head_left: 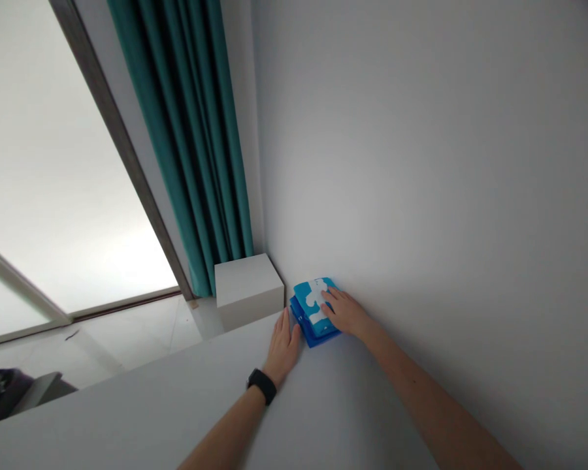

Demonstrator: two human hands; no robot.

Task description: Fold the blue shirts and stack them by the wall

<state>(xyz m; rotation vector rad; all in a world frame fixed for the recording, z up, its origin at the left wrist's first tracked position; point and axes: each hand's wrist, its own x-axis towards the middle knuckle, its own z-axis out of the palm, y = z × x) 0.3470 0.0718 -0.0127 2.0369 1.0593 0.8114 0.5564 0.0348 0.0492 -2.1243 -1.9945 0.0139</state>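
A folded light-blue and white cloth-like bundle (306,299) lies on top of a darker blue folded piece (310,335), both at the far corner of the white surface (323,405) against the wall. My right hand (342,310) rests on the bundle's right side with its fingers spread, pressing on it from above. My left hand (283,346) lies flat on the white surface just left of the blue pieces, fingers stretched forward, its thumb side close to the dark blue edge. Whether it touches that edge I cannot tell. A black watch (261,386) circles the left wrist.
A white box-like cabinet (249,277) stands lower beyond the surface's far edge. Behind it hangs a teal curtain (191,130) beside a bright sliding door (68,163). The plain wall (421,163) bounds the right. Dark items (10,391) sit at lower left near the tiled floor (127,336).
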